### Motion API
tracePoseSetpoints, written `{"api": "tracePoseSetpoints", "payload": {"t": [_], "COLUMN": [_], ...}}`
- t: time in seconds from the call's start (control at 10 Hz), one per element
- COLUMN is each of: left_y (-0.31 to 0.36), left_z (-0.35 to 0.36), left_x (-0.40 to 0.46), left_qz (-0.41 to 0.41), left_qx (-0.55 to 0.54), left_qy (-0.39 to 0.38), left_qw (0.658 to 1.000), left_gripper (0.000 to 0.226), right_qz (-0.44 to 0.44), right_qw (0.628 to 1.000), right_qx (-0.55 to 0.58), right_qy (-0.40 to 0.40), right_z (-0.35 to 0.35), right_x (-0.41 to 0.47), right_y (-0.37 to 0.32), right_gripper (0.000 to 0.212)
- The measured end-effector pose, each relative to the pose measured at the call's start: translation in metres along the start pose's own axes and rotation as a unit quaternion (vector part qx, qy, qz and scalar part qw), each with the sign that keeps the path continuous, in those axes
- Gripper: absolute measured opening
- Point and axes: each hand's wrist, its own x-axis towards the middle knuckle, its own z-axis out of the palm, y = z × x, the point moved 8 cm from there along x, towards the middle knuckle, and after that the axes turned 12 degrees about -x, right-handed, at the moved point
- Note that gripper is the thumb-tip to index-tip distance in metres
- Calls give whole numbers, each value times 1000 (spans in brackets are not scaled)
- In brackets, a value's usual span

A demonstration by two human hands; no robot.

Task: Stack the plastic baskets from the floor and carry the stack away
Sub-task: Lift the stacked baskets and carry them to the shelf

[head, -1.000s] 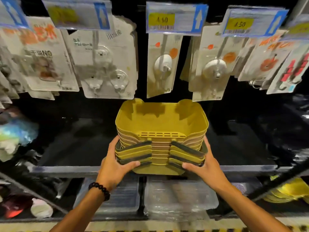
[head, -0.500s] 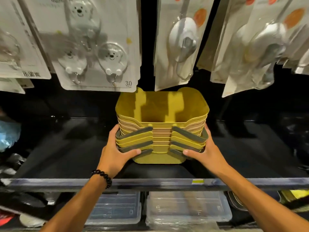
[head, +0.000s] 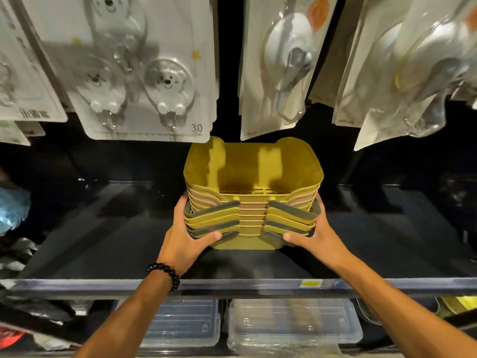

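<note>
Baskets [head: 253, 202], gripped by curled left hand [head: 185, 236] and right hand [head: 313, 236] above the shelf [head: 103, 241], could snag hanging packets [head: 273, 68].

The stack of baskets [head: 251, 202] is mustard yellow, with beige and grey rims. The shelf [head: 103, 241] is black; the bracelet [head: 165, 273] too.

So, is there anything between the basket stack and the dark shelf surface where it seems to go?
Nothing visible blocks it. The left hand and right hand grip the basket stack over the dark shelf. The hanging hook packs reach close to the stack's back rim, though contact is unclear.
</note>
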Motion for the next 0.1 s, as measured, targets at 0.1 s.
{"api": "tracePoseSetpoints", "payload": {"t": [0.1], "left_y": [15], "left_z": [-6], "left_x": [-8], "left_qz": [1], "left_qx": [35], "left_qy": [12], "left_qw": [999], "left_gripper": [120], "right_qz": [-16], "right_qw": [1000], "right_qx": [-13], "right_qy": [13], "right_z": [-12], "right_x": [-13], "right_y": [-11], "right_gripper": [125]}}
